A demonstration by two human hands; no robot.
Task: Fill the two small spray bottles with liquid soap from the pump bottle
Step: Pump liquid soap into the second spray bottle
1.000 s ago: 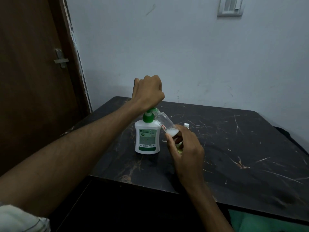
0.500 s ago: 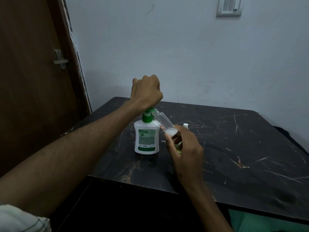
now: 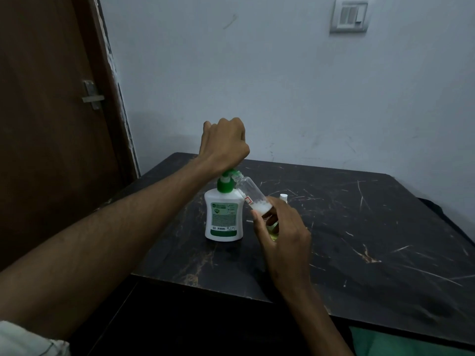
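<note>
The left hand [image 3: 224, 145] is pressing down, fist clenched, on the pump bottle [image 3: 223, 217] standing on the desk [image 3: 372, 227]. The right hand [image 3: 281, 235] is gripping the tilted spray bottle [image 3: 250, 192], whose mouth should be staying tight against the nozzle, with slow strokes

Dim, bluish light — soft shadows; wide-angle bowing at edges.

We've got the white pump bottle [image 3: 223, 218] with its green pump upright on the table, and a clear small spray bottle [image 3: 253, 195], tilted mouth-to-nozzle, white soap pooled inside.
</note>
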